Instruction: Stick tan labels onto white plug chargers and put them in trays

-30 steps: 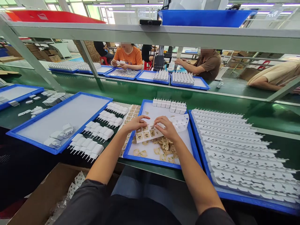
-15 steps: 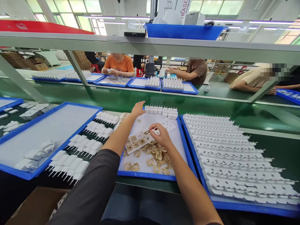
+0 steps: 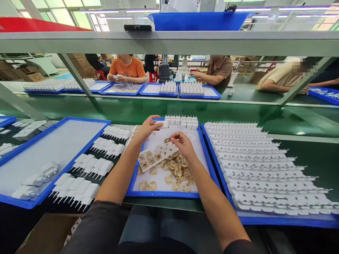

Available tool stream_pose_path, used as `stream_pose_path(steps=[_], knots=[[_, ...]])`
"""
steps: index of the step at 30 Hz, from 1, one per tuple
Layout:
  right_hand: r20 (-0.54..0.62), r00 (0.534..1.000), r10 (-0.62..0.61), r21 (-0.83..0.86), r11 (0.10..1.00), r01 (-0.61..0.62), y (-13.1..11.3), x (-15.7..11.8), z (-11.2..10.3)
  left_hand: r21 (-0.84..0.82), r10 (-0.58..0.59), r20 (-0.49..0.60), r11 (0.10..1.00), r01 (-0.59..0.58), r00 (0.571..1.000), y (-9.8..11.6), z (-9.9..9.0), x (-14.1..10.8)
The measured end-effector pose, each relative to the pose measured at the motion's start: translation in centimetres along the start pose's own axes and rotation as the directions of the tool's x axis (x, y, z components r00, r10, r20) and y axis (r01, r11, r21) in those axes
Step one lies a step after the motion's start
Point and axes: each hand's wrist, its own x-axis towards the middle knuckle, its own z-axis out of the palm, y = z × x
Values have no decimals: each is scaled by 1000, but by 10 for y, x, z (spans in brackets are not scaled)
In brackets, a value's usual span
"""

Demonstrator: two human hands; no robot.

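Centre blue tray (image 3: 212, 176): loose tan parts (image 3: 180, 169) near, row of white plugs (image 3: 185, 121) at far edge. Left hand (image 3: 147, 128) pinches one white plug (image 3: 162, 124) far-left in tray. Right hand (image 3: 184, 146) pinches a small tan piece (image 3: 167, 140) over the strip sheet (image 3: 155, 156). Right tray (image 3: 265, 222): rows of white parts. Green belt (image 3: 132, 109) beyond, other workers at the far side.

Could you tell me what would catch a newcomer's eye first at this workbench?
Probably the blue tray in the middle, where the left hand holds a white plug housing and the right hand pinches a small tan part above a loose heap. To its right, rows of white parts fill another tray.
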Motion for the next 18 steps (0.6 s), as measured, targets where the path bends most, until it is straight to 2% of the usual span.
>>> stream_pose_path(steps=[2,3,6,8,13,16,18], knots=[[23,999,27,207,978,-32,-5,-1,0,-303,15,84,953,11,996,9,4,-38],[48,998,33,291,956,-46,-7,-2,0,-390,9,103,920,32,995,11,7,-54],[122,991,59,406,908,-104,-13,-5,2,-480,-27,81,875,63,996,6,20,-86],[122,989,89,389,912,-130,-13,-6,3,-429,-25,48,902,43,999,-3,27,-94],[121,985,120,271,951,-149,-7,-4,7,-141,61,29,988,-56,998,-16,33,-98],[100,990,97,241,963,-119,-6,-4,7,54,149,-53,988,-146,987,-18,32,-100],[63,995,76,233,969,-88,-7,-5,8,191,234,-118,959,-209,965,-20,32,-100]])
